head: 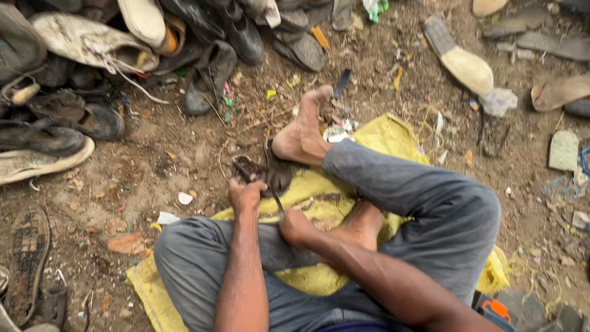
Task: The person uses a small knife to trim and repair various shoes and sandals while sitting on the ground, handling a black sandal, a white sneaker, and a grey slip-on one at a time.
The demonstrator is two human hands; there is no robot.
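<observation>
I sit cross-legged on a yellow sack (393, 138) laid on dirt ground. My left hand (246, 193) grips a dark, worn piece of shoe (267, 173) held against the sack in front of my bare foot (302, 132). My right hand (295, 226) is closed around a thin blade or tool (278, 201) whose tip points up toward the shoe piece. The two hands are close together, just above my folded grey trouser legs (430, 203).
A heap of old shoes and sandals (92, 55) fills the upper left. Loose soles (27, 258) lie at the left edge, with more soles (467, 64) and scraps at the upper right. An orange and grey object (495, 310) sits by my right hip.
</observation>
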